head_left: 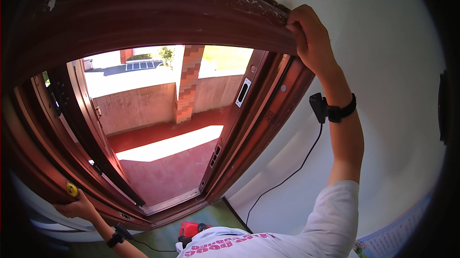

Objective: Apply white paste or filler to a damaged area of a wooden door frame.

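Note:
Low on the left, my left hand is closed around a small yellow tape measure. It is up against the left side of the dark red-brown door frame. Any drawn-out tape is too fine to make out. High on the right, my raised right hand has its fingers curled onto the upper right corner of the frame, next to the white wall. Whether a small thing is pinched under those fingertips is hidden. The top of the frame has chipped, flaking paint.
The doorway opens onto a red floor with a low wall and a brick pillar beyond. An open door leaf stands at the left. On the green floor by my body lies a red tool. Cables hang from my wrist straps.

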`<state>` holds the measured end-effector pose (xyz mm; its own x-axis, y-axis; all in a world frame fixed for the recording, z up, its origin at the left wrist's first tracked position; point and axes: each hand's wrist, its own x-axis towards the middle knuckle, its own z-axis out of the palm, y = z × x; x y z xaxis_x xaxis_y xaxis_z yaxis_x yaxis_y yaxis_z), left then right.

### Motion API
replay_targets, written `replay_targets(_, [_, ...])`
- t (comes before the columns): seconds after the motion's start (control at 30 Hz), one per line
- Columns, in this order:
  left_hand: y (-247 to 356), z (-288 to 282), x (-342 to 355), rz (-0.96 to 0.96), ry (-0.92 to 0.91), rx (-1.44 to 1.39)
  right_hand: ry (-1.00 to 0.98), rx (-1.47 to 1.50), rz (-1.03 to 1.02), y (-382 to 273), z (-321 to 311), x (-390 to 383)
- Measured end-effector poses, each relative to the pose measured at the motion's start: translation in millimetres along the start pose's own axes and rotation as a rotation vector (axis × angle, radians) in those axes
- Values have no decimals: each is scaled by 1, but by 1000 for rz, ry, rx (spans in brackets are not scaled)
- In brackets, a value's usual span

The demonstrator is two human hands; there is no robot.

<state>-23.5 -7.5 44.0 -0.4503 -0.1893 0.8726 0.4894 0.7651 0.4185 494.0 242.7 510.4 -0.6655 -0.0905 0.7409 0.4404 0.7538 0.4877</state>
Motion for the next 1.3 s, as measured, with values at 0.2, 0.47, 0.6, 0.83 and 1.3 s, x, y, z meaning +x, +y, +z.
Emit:
replay_targets(0.2, [-2,-1,-1,-63,-44,-21,60,31,-57,-5,0,8])
replay_targets(0.47, [-3,2,-3,-32,-24,-5,127,173,258,-14,-1,-5])
replay_targets(0.6, [-5,3,-4,-4,-2,18,-56,104,537,-14,-6,3])
replay_targets(0.83, [-7,3,-4,-25,10,20,-80,256,636,-33,-10,25])
replay_targets(1.3, [1,-2,-1,-26,-21,-35,-122,287,691,-39,-12,24])
